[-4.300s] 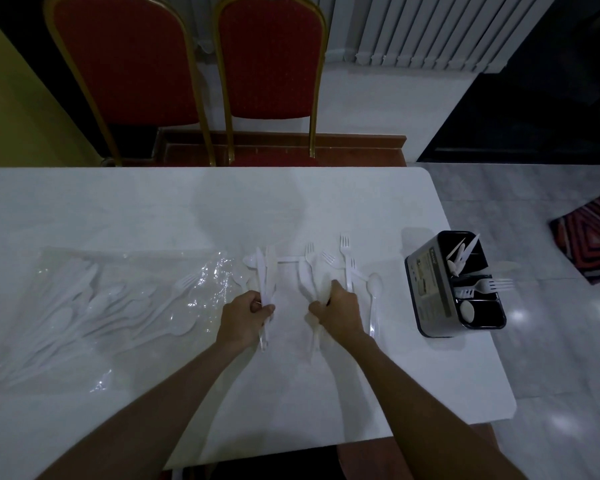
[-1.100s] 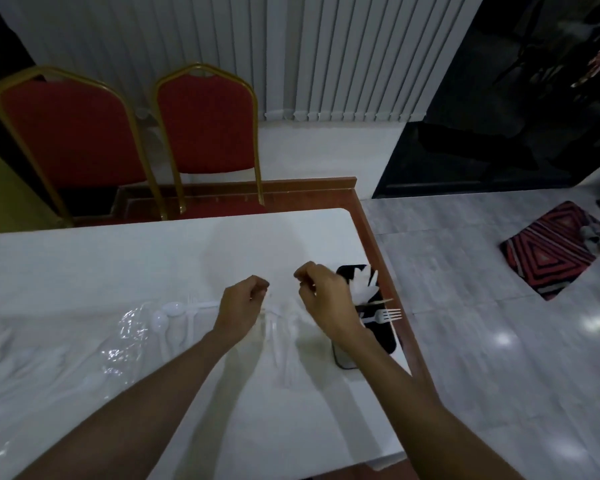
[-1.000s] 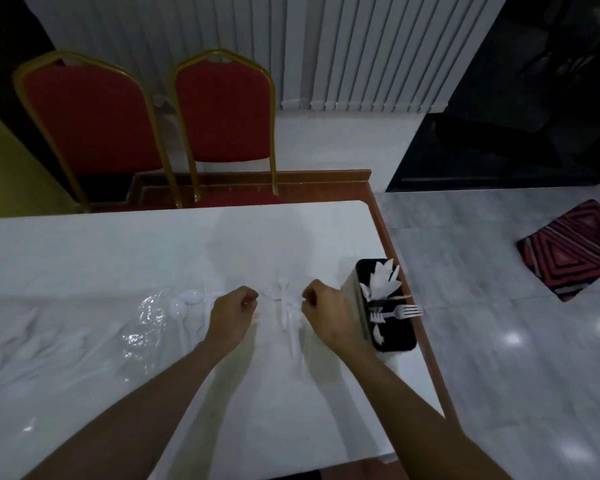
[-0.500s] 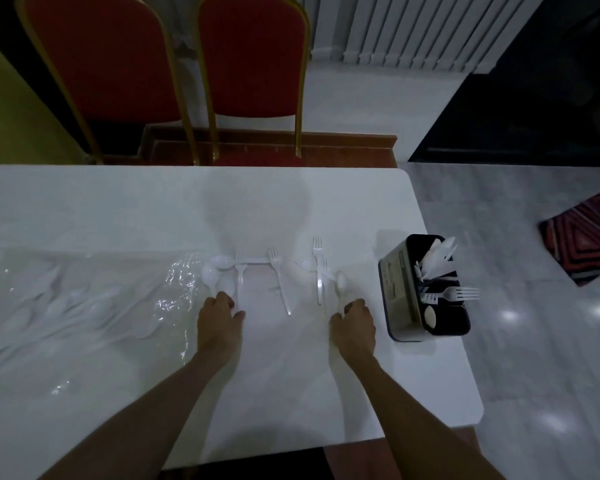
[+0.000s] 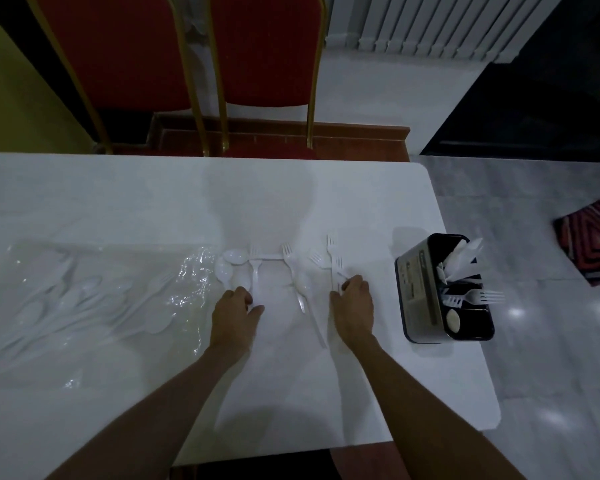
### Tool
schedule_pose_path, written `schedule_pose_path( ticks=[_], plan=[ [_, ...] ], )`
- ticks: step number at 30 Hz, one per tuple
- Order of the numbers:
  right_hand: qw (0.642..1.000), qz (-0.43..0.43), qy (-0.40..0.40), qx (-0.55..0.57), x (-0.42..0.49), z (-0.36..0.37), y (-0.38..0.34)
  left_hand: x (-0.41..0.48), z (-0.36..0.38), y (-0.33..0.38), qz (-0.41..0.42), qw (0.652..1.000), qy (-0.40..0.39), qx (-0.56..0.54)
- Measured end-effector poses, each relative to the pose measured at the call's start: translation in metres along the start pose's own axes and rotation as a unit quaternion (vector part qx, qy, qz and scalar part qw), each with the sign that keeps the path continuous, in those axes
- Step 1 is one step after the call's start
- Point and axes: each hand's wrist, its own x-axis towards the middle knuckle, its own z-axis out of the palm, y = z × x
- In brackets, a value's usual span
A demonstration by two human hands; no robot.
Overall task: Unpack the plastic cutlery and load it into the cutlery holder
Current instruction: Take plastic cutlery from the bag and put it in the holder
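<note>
Presently left hand (image 5: 234, 315) rests open on the desk (image 5: 153, 202) among spoons (image 5: 230, 268); right hand (image 5: 352, 306) pinches a fork (image 5: 332, 261), cutlery holder (image 5: 416, 292) beyond it.

We see a white table (image 5: 153, 202). Loose white forks and spoons (image 5: 291, 268) lie on it just beyond and between the left hand (image 5: 234, 315) and right hand (image 5: 352, 310). Clear plastic bag (image 5: 84, 299) of cutlery left of the left hand; black cutlery holder (image 5: 430, 292) right of the right hand.
</note>
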Motion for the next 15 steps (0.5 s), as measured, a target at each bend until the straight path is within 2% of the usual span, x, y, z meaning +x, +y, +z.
schedule_pose_path(
  ticks=[3, 7, 10, 13, 15],
  plan=[
    [0.999, -0.014, -0.029, -0.004, 0.003, 0.0, 0.002, 0.0, 0.002, -0.001, 0.006, 1.0, 0.004, 0.0],
    [0.999, -0.035, 0.038, 0.005, 0.021, -0.008, -0.005, 0.005, 0.01, 0.009, 0.046, 0.998, 0.027, -0.013],
    [0.997, -0.073, 0.02, -0.022, 0.043, -0.011, -0.017, 0.016, 0.016, 0.026, 0.067, 0.997, 0.012, -0.027],
    [0.993, -0.103, -0.017, -0.058, 0.056, -0.005, -0.024, 0.033, 0.026, 0.047, 0.021, 0.999, 0.013, -0.048],
    [0.994, -0.098, -0.026, -0.034, 0.062, 0.0, -0.025, 0.046, 0.032, 0.06, -0.038, 0.997, 0.019, -0.065]
  ],
)
